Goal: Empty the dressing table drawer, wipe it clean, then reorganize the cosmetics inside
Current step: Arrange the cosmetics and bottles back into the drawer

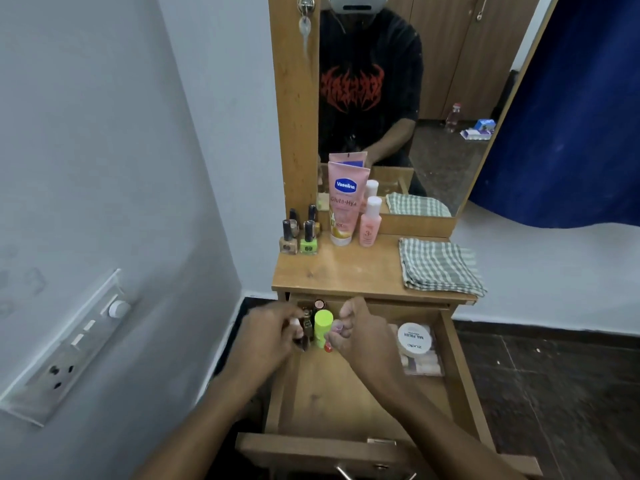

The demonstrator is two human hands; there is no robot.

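The wooden drawer (457, 375) is pulled out below the dressing table top (346, 271). At its back left stand small cosmetics, among them a lime-green capped tube (323, 325) and a dark lipstick (319, 304). My left hand (273, 332) pinches a small dark item with a white tip beside them. Curled round a small red-tipped item (328, 348) just right of the green tube is my right hand (360, 332). A white nail polish remover jar (414, 337) sits on a clear box at the drawer's right.
On the table top stand two nail polish bottles (298, 239), a pink Vaseline tube (344, 202) and a pink bottle (370, 221) against the mirror (433, 81). A folded green checked cloth (438, 266) lies at the right. A wall switch panel (69, 344) is on the left.
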